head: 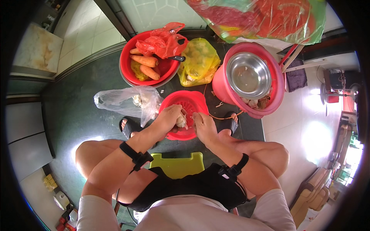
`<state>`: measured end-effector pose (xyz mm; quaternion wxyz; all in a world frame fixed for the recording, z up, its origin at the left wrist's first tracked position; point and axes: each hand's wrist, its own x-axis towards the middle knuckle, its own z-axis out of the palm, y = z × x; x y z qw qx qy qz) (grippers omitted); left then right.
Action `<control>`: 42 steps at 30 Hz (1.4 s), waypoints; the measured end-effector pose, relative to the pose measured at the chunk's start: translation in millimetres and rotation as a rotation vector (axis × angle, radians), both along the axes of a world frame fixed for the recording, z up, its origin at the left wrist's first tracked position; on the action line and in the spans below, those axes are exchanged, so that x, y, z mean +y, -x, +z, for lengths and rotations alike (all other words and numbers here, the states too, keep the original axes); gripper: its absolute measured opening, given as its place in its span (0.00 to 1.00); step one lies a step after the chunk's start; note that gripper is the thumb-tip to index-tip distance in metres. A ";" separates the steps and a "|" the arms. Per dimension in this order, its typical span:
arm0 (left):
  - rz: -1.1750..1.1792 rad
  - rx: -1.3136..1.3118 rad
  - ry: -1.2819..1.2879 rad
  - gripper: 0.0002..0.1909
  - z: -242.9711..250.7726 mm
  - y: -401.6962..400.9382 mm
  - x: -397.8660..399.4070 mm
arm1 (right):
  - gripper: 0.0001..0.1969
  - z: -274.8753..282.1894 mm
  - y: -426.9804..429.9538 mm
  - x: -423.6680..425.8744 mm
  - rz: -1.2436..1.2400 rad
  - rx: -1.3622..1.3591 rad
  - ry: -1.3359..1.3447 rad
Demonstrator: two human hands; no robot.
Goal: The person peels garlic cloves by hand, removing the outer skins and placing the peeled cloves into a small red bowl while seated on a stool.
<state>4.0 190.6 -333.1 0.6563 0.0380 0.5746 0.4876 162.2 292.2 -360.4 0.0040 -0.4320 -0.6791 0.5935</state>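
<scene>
Over a red plastic basket on the floor, my left hand is closed around a garlic bulb. Close to its right, my right hand has its thumb and fingers pinched together; whether a small piece is between them cannot be told. Left of the basket lies a clear plastic bag with garlic bulbs inside. A steel bowl with some water and small bits sits in a pink bucket, above garlic and peelings.
Behind the basket stand a red basin with carrots, a red plastic bag and a black-handled knife, and a yellow plastic bag. A yellow-green plastic stool is between my legs. A large filled bag hangs over the far right.
</scene>
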 end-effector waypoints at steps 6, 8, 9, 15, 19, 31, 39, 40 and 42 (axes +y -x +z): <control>-0.055 0.002 0.021 0.22 1.7 -2.6 0.5 | 0.17 51.0 5.6 -3.3 0.422 0.049 -0.483; -0.059 0.001 0.016 0.22 7.2 -5.8 1.7 | 0.16 40.8 1.4 -4.8 0.408 0.104 -0.479; -0.061 0.006 0.006 0.24 9.9 -5.8 2.8 | 0.16 37.1 0.7 -4.9 0.395 0.164 -0.481; -0.002 -0.213 0.059 0.20 18.5 1.9 2.6 | 0.15 17.1 6.5 12.0 0.033 0.017 -0.048; 0.062 -0.369 0.062 0.22 9.7 7.0 -1.3 | 0.12 9.8 0.5 5.8 0.337 -0.188 -0.266; -0.005 -0.138 0.026 0.28 6.8 -3.8 3.4 | 0.15 52.6 11.6 3.4 0.369 0.228 -0.437; -0.030 0.021 0.028 0.23 29.3 -13.2 10.7 | 0.13 43.5 7.2 -6.5 0.338 0.187 -0.454; -0.056 0.120 0.007 0.22 28.1 -15.5 10.4 | 0.12 43.0 6.4 -8.2 0.321 0.140 -0.443; -0.048 0.154 -0.020 0.22 31.6 -20.8 10.4 | 0.12 35.6 3.9 -7.0 0.301 0.195 -0.434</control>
